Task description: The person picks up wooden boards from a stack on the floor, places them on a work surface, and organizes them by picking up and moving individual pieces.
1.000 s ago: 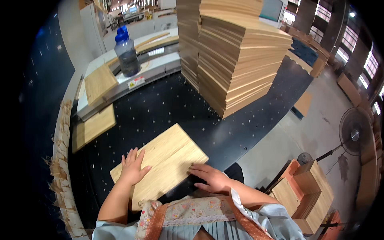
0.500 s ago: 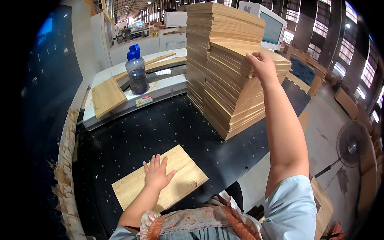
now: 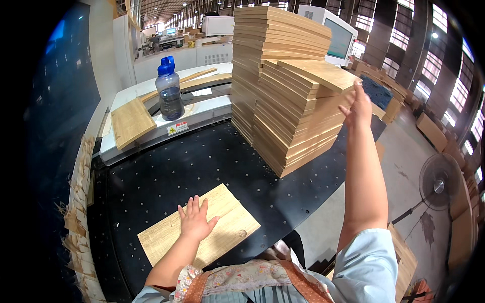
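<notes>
Wooden board [image 3: 222, 222] — flat under left hand [image 3: 194, 224] fingers [image 3: 189, 206]

Blue-capped water bottle [image 3: 170, 90] sits on the white machine [image 3: 151, 129] at the back, with a loose plank [image 3: 130, 121] lying just beside it. Floor fan [image 3: 438, 183] off to the right, splintery wood scraps [image 3: 78, 202] along the left edge, and a monitor [image 3: 337, 38] behind.

The single head view is looking steeply down from above the person — facing forward over the near desk [image 3: 166, 166], with the left hand [image 3: 194, 222] lying close below — its rim bending edges.
</notes>
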Available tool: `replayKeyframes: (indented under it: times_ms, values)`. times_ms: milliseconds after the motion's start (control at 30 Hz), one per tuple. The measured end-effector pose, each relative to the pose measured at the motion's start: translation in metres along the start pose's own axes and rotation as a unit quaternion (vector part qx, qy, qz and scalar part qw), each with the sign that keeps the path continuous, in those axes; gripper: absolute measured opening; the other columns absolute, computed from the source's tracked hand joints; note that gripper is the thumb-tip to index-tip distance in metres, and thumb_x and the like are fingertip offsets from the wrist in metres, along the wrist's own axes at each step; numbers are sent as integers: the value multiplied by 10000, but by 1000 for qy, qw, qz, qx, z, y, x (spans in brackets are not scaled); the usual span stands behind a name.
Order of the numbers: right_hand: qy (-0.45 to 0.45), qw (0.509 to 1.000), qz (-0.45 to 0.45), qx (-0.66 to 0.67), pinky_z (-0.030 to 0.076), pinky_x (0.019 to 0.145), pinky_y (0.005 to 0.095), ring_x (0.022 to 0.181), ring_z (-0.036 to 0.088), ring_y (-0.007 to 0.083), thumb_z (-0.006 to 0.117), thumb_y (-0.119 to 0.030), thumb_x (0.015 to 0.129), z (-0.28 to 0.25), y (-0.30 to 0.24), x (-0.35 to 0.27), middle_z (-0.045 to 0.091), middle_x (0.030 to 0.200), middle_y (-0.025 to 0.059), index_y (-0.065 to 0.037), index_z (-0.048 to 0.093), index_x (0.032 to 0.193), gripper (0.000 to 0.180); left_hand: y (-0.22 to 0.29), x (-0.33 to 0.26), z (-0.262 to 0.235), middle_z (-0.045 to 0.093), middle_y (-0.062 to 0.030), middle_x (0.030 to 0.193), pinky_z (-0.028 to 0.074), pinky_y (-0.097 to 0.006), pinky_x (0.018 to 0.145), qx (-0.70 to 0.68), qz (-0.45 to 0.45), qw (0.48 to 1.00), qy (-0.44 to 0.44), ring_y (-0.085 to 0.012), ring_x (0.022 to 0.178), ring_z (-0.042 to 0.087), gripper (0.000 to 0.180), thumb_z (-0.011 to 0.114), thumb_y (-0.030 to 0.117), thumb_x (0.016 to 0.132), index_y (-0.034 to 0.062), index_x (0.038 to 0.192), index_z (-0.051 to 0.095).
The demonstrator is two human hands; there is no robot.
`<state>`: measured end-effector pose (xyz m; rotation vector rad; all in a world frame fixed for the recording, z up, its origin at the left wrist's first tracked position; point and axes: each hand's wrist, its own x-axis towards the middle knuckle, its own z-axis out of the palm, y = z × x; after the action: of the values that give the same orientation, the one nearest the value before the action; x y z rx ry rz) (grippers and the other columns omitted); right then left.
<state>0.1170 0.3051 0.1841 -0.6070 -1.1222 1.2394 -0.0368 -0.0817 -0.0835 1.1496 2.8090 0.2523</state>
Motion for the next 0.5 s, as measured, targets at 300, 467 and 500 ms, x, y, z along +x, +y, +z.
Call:
replayKeyframes:
  times_ms: [300,467,500]
  values:
    - [-167,936,196,241,495,523,288,617,584,193,611,-163,829,-12,11,6,589,711,29,-49,558,872,132,8,5,-2,222,-150,1480,39,-545,1100,-12,12,1000,17,-282,1389,148,693,482,548,843,140,1386,344]
    - [-321,870,204,313,529,722,437,861,625,270,563,-382,854,-31,-8,-84,616,1034,84,-101,452,1227,480,-5,-4,5,235,-153,1474,55,-549,1097,-5,1,1000,29,-287,1382,170,685,496,540,835,134,1372,366]
    - [-214,870,190,402,485,890,465,1064,558,324,577,-325,853,-22,-20,-91,555,1167,149,-20,426,1238,513,-1,-3,4,236,-153,1473,59,-550,1097,-4,3,1000,28,-288,1381,173,686,497,541,833,131,1369,370]
